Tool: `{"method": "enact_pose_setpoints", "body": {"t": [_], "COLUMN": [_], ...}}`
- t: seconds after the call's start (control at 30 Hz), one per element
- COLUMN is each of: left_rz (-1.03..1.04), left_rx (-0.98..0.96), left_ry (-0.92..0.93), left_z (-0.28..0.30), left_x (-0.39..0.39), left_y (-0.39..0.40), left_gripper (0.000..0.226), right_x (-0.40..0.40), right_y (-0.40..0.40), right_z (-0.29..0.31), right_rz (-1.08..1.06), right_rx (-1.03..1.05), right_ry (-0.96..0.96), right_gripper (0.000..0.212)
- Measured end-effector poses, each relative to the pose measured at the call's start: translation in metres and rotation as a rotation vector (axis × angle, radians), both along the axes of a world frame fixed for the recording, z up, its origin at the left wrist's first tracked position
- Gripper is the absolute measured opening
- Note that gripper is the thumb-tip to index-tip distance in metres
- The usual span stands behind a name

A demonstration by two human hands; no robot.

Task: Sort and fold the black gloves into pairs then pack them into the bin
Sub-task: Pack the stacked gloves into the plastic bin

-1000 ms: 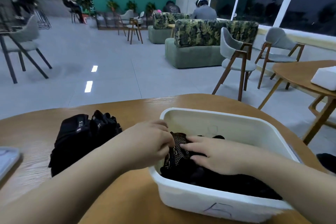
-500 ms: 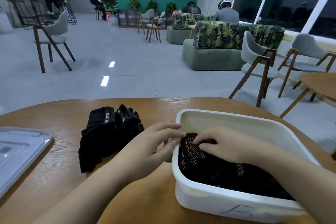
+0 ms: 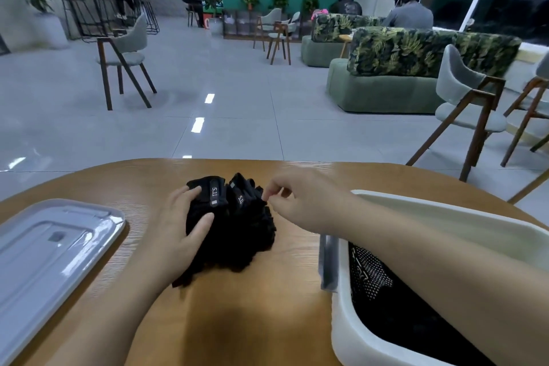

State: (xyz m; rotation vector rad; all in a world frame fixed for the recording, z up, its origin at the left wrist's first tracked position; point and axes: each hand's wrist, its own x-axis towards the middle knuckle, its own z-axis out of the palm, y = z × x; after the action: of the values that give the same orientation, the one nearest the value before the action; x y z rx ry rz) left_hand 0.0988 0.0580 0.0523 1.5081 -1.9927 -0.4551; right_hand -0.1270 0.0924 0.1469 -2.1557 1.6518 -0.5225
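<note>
The black glove pile point(image 3: 234, 226) lies at 9 o'clock from the white bin point(image 3: 338, 300). Left hand point(image 3: 181, 226) presses flat on it; right hand point(image 3: 300, 199) pinches its 2 o'clock edge.

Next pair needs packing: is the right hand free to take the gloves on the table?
Probably yes: the right hand hangs at the glove pile, nothing between; the left hand rests on it.

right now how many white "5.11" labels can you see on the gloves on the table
2, both on the glove pile on the table: one label by the left hand's fingertips, one label just right of it. Others may be hidden in the folds.
</note>
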Motion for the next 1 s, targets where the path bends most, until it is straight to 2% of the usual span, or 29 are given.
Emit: {"method": "enact_pose_setpoints", "body": {"t": [0.17,0.3,0.4,0.6,0.73,0.87,1.0], "left_rz": [0.233,0.285,0.316,0.379,0.354,0.333,0.321], "left_rx": [0.253,0.524,0.624,0.79,0.82,0.754,0.667], "left_ry": [0.371,0.532,0.562,0.499,0.499,0.491,0.574], "left_z": [-0.008,-0.013,-0.011,-0.004,-0.004,-0.007,-0.006], "left_x": [0.004,0.008,0.009,0.012,0.009,0.009,-0.001], "left_y": [-0.018,-0.029,-0.037,-0.049,-0.05,-0.048,-0.039], "left_gripper": [0.054,0.083,0.083,0.124,0.115,0.112,0.094], "right_x": [0.032,0.041,0.037,0.034,0.034,0.032,0.03], "right_y": [-0.039,-0.061,-0.069,-0.077,-0.078,-0.077,-0.076], "right_z": [-0.008,-0.018,-0.031,-0.046,-0.045,-0.043,-0.041], "right_rz": [0.145,0.2,0.163,0.106,0.077,0.059,0.054], "right_rx": [0.199,0.308,0.402,0.438,0.456,0.467,0.473], "right_ry": [0.232,0.459,0.444,0.363,0.356,0.34,0.316], "right_gripper": [0.049,0.057,0.053,0.046,0.045,0.046,0.044]}}
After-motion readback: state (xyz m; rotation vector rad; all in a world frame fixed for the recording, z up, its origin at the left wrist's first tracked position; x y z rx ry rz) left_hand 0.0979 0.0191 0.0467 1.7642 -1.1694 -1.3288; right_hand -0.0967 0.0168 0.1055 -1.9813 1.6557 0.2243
